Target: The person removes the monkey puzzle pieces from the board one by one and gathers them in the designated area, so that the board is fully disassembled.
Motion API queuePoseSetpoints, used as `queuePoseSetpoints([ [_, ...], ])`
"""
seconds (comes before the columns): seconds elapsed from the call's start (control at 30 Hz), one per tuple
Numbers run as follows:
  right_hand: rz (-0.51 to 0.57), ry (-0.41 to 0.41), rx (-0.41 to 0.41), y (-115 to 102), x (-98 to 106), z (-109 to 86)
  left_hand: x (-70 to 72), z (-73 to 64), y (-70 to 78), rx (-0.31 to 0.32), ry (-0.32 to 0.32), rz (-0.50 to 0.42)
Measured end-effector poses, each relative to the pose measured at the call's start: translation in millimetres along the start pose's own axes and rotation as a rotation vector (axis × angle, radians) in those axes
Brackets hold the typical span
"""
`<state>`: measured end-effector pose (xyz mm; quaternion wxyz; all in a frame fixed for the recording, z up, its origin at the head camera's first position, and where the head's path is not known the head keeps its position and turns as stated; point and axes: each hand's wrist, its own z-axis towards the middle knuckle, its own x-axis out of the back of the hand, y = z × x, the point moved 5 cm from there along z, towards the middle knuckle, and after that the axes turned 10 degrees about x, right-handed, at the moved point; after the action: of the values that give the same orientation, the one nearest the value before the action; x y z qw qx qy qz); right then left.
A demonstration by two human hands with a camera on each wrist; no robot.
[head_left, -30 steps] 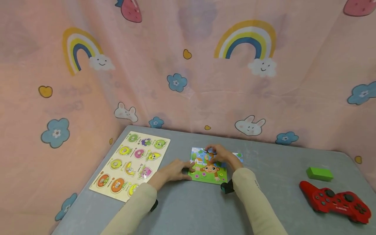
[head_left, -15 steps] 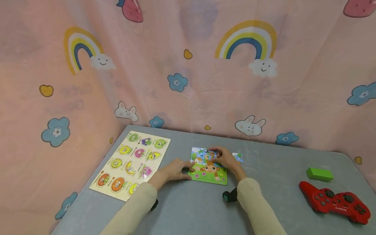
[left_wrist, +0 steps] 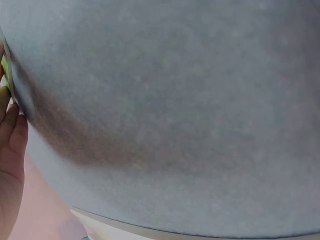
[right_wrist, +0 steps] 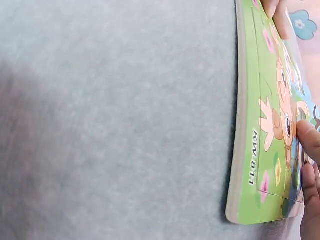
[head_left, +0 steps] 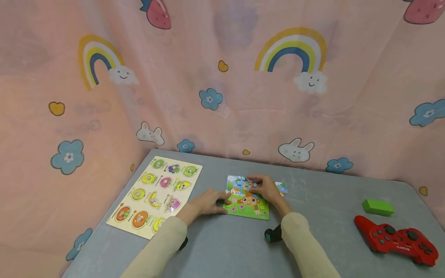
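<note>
Head view: monkey puzzle (head_left: 248,200) lying near far edge of tabletop (head_left: 222,251). Left hand (head_left: 208,201) gripping its left edge, right hand (head_left: 267,189) pinching its far right part. Likely being light, stiff, bit slippery; side edges looking best for holding.

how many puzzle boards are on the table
2. The monkey puzzle lies under the left hand and right hand; the fruit board lies left of it, partly behind the left sleeve. No others show.
</note>
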<state>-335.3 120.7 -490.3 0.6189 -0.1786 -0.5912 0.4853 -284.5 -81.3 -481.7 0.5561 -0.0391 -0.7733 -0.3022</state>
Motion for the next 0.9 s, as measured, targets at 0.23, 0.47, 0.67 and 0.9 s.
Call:
queuePoseSetpoints([
  [0.23,0.032,-0.017,0.055,1.0,3.6,0.5,0.1,-0.4,1.8,-0.006,-0.004,-0.009],
  [0.47,0.046,-0.037,0.078,7.7,6.1,1.1,0.4,-0.8,2.2,-0.017,-0.008,-0.031],
  [0.67,0.102,-0.058,0.049,12.1,6.2,2.1,0.8,-0.9,1.3,-0.025,-0.009,-0.035],
  [0.9,0.202,-0.045,-0.004,14.0,9.1,-1.0,1.1,-1.3,1.3,-0.021,-0.007,-0.031],
])
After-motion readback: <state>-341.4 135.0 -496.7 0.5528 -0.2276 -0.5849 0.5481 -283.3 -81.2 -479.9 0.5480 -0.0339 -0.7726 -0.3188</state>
